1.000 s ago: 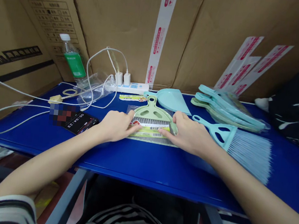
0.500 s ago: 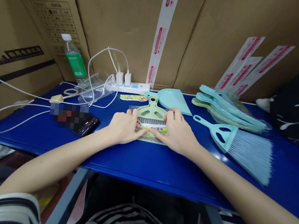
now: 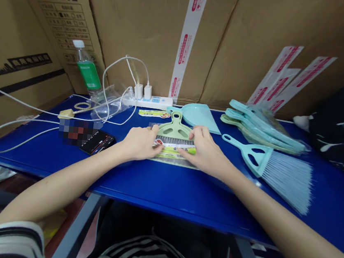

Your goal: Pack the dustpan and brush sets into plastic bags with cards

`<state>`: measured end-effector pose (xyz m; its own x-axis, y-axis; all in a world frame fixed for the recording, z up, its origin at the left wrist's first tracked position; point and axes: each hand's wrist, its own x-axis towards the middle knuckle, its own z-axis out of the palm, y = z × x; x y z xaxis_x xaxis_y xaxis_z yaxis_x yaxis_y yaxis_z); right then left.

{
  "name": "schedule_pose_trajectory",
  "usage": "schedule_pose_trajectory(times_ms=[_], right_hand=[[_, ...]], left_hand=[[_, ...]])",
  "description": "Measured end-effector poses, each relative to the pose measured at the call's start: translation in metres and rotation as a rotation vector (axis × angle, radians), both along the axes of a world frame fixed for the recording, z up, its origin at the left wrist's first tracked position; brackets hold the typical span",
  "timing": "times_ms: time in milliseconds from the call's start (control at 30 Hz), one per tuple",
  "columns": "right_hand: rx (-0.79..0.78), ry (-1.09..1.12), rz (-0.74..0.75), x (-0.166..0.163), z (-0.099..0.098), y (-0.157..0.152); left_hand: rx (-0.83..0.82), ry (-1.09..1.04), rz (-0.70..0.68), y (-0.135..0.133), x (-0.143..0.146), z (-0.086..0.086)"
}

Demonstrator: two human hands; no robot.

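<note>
middle brush [image 3: 176,126]: pale-green | right brush [image 3: 287,177]: aqua | tabletop [image 3: 152,191]: blue

Bold black "V3" and "V6" are standing out on the cardboard box [image 3: 19,24] at left, an unfilled square following the first, a solid black one the second; the chart [image 3: 63,21] beneath is showing rows of print too small to read. Lower down, a dark band [image 3: 27,60] is carrying blurred Chinese characters. On the wrapped green brush [image 3: 175,129], a yellow-green label [image 3: 172,149] is bearing dark Chinese characters, blurred and partly covered. Lettering on the bottle's green label [image 3: 89,75], the loose label [image 3: 153,113] and the red-and-white tape [image 3: 184,47] is defying reading; the phone [image 3: 103,142] is showing blurred, partly pixelated characters.
</note>
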<state>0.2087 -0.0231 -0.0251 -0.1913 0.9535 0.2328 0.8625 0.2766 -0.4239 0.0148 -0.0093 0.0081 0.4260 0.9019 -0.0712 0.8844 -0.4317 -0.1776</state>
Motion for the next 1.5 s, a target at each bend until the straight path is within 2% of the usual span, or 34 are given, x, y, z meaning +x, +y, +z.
schedule_pose_trajectory(times_ms=[267, 567, 1000, 1300, 1500], right_hand=[[-0.04, 0.052, 0.186, 0.02, -0.002, 0.009], [-0.074, 0.011, 0.294, 0.033, 0.003, 0.01], [-0.148, -0.018, 0.296, 0.032, 0.008, 0.006], [-0.104, -0.012, 0.3, 0.029, 0.009, 0.003], [-0.07, 0.002, 0.292, 0.032, 0.009, 0.004]], left_hand=[[-0.064, -0.029, -0.081, 0.006, -0.01, 0.004], [-0.172, -0.132, -0.171, 0.013, -0.022, 0.008], [-0.156, -0.13, -0.146, 0.014, -0.022, 0.007], [-0.134, -0.116, -0.162, 0.013, -0.021, 0.008], [-0.093, -0.045, -0.071, 0.009, -0.018, 0.01]])
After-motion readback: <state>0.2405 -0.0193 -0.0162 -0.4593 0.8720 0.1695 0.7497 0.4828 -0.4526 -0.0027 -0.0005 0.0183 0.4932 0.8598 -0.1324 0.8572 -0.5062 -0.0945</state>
